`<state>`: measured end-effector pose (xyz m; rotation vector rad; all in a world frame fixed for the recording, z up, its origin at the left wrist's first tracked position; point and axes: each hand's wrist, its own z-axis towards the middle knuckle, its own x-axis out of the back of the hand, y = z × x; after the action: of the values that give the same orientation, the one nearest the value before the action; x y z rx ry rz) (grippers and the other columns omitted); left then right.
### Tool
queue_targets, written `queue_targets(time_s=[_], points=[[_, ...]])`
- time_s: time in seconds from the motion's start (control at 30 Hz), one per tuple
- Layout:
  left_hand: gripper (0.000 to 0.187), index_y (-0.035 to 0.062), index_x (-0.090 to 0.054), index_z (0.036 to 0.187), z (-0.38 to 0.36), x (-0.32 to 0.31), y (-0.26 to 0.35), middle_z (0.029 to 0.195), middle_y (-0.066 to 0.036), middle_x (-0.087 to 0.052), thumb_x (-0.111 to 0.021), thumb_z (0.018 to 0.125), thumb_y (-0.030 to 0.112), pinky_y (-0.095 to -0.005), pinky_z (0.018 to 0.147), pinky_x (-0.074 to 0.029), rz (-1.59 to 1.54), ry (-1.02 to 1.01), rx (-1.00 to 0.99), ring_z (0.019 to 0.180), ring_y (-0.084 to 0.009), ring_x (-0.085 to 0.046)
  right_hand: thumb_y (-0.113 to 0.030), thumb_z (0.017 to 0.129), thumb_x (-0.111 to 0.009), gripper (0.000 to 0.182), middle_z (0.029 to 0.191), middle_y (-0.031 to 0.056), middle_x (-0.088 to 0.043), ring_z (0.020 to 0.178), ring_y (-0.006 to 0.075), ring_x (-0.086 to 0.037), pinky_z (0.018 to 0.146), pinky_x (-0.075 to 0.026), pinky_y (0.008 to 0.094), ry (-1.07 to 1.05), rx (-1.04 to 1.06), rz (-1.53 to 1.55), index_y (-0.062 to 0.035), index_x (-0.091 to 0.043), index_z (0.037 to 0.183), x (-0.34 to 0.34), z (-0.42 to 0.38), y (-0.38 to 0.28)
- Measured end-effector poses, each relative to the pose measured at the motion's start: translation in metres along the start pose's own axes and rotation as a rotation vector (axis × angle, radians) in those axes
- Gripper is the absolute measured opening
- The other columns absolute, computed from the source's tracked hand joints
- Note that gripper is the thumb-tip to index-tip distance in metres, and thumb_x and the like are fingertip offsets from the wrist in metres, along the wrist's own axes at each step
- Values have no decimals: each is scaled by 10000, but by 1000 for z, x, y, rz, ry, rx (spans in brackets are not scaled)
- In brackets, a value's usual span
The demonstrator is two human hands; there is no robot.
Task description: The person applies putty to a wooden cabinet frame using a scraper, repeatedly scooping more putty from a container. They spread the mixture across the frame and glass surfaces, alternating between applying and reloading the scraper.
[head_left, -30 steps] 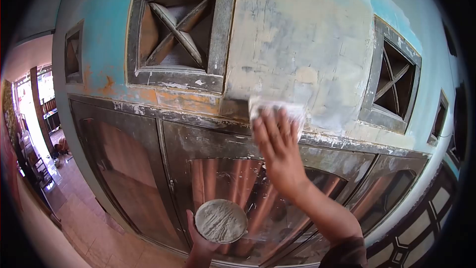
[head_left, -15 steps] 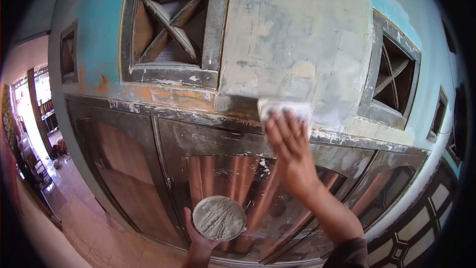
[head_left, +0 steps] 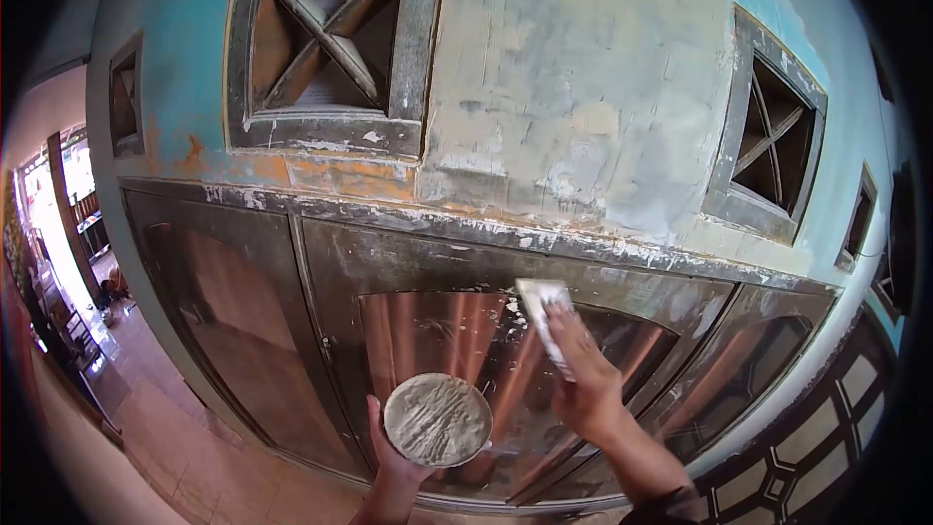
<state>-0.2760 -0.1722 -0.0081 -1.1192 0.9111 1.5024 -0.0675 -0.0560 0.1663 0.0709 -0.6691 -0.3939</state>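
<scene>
My left hand (head_left: 391,455) is closed round a round bowl (head_left: 439,465), holding it from below and the left side. Grey-white putty (head_left: 437,418) with a ridged surface fills the bowl. Up and to the right, my right hand (head_left: 590,384) grips a flat, whitish putty scraper (head_left: 544,319), its fingers lying along the blade. The scraper is away from the patched wall (head_left: 583,68) and in front of the dark wooden frame below it. Grey filler smears cover that wall section, with bare and orange patches along its lower edge.
A wooden vent opening (head_left: 326,44) with a crossed lattice sits upper left, and another vent (head_left: 770,141) upper right. Glazed panels (head_left: 432,335) run below a paint-flecked wooden rail (head_left: 466,226). A tiled floor (head_left: 160,428) and bright doorway lie at left.
My right hand has come down off the wall with the scraper, which is now turned edge-on. The bowl in my left hand has shifted slightly up and right in view.
</scene>
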Motion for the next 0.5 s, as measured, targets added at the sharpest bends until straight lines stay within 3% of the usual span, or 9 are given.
queue_targets(time_s=[0.07, 0.1, 0.17, 0.27, 0.33, 0.5], points=[[926, 1, -488, 1453, 0, -2, -7, 1459, -256, -515, -267, 968, 758, -617, 1116, -386, 6, -10, 15, 1323, -461, -507, 14, 959, -613, 384, 1251, 122, -672, 1162, 212, -631, 1037, -461, 352, 168, -613, 969, 52, -565, 1338, 1, -34, -9], [911, 2, -488, 1454, 1, -6, -11, 1461, -251, -515, -259, 979, 745, -611, 1120, -385, 19, -27, 31, 1326, -454, -508, 14, 959, -613, 384, 1251, 122, -672, 1162, 212, -631, 1037, -461, 352, 164, -623, 968, 52, -565, 1338, 0, -38, -8], [896, 4, -488, 1454, 2, -18, -20, 1463, -246, -515, -249, 989, 731, -601, 1124, -387, -8, -71, 59, 1328, -444, -510, -68, 998, -634, 290, 1135, 71, -697, 1041, 120, -624, 932, -483, 286, 234, -748, 1262, 60, -605, 1257, -6, -46, -3], [860, 9, -496, 1450, -2, -24, -27, 1463, -230, -521, -231, 1010, 699, -574, 1123, -402, 12, -98, 84, 1331, -413, -518, -28, 972, -636, 301, 1161, 115, -698, 1060, 183, -653, 954, -501, 347, 276, -794, 1354, 65, -592, 1256, -21, -62, -1], [889, 13, -478, 1464, -2, -24, -31, 1468, -219, -519, -291, 982, 735, -565, 1111, -416, -58, -75, 95, 1337, -398, -513, -46, 973, -651, 279, 1156, 115, -699, 1054, 175, -652, 958, -499, 346, 272, -831, 1339, 64, -607, 1226, -23, -71, -2], [859, 17, -495, 1453, -2, -17, -33, 1445, -198, -549, -299, 992, 716, -542, 1106, -426, -22, -64, 112, 1307, -385, -545, -22, 966, -659, 203, 1132, 110, -706, 1025, 154, -646, 931, -495, 317, 219, -835, 1279, 57, -634, 1151, -29, -89, 1]])
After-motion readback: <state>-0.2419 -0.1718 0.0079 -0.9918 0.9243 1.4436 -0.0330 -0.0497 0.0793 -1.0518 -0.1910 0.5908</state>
